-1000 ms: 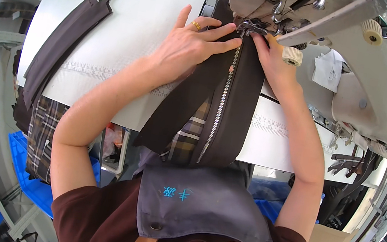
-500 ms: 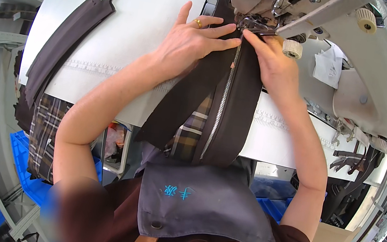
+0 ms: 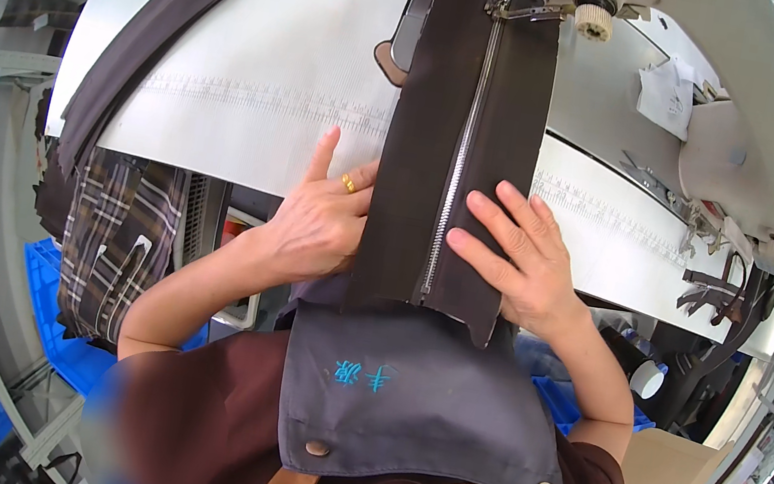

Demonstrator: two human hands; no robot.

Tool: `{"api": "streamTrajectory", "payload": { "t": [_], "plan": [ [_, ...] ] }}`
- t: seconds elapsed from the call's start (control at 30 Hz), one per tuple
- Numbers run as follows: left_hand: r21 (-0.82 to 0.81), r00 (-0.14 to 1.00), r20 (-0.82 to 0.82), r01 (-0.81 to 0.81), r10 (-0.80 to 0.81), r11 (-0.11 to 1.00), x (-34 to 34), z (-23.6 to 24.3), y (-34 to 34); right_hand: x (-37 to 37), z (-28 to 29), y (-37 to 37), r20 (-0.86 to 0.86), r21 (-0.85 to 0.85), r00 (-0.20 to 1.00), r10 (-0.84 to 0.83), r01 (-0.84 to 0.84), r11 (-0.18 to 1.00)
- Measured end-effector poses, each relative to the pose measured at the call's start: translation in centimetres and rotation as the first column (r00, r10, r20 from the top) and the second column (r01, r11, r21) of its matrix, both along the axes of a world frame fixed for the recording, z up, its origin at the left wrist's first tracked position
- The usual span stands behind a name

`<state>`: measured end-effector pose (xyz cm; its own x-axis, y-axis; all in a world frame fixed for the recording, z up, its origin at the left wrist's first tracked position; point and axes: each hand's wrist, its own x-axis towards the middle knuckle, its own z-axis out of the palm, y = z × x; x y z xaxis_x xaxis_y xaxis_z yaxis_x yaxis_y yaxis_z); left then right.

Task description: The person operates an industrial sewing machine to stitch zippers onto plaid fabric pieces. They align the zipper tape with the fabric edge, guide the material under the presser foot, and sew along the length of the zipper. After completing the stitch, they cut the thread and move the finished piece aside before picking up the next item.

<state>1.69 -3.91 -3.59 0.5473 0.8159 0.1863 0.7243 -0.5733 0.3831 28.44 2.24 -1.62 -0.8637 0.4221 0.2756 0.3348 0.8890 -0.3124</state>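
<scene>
A long dark brown fabric panel (image 3: 427,147) runs from under the sewing machine's presser foot (image 3: 503,2) down over the table's front edge. A zipper (image 3: 462,153) with silver metal teeth lies along its middle. My right hand (image 3: 530,265) rests open on the panel's lower right part, fingers spread just right of the zipper. At the panel's left edge is my left hand (image 3: 319,226), wearing a gold ring. Its little finger stretches up and apart, while its other fingertips pass beneath the fabric and are hidden.
The white table (image 3: 264,60) carries a printed ruler strip (image 3: 267,102). Dark fabric strips (image 3: 149,52) lie at the left, with plaid cloth (image 3: 107,248) hanging below. Blue bins (image 3: 57,311) stand under the table. White paper (image 3: 668,99) and dark scraps (image 3: 708,293) are at the right.
Both hands have come back from the presser foot toward me, and the right now lies on the panel. The left panel flap now lies straight, covering the plaid cloth that showed beneath.
</scene>
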Motion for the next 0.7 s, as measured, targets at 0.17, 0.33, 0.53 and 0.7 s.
{"api": "streamTrajectory", "payload": {
  "t": [0.17,0.33,0.53,0.7],
  "plan": [
    [0.069,0.998,0.046,-0.041,0.038,0.997,0.2,-0.2,0.1,-0.5,1.9,-0.1,0.204,-0.142,0.979,0.022,0.007,0.990],
    [0.108,0.998,0.052,-0.050,0.045,0.993,0.3,-0.2,0.1,-0.7,1.9,1.6,-0.028,-0.296,0.998,0.058,-0.064,0.953],
    [0.150,0.997,0.065,-0.061,0.052,0.987,0.4,-0.4,-0.1,-2.0,-0.2,0.9,0.010,0.082,0.996,-0.092,0.091,0.993],
    [0.142,0.995,0.092,-0.054,0.041,0.988,0.3,-0.3,0.0,-3.2,0.1,0.2,0.022,0.070,0.992,-0.126,0.124,0.990]
  ]
}}
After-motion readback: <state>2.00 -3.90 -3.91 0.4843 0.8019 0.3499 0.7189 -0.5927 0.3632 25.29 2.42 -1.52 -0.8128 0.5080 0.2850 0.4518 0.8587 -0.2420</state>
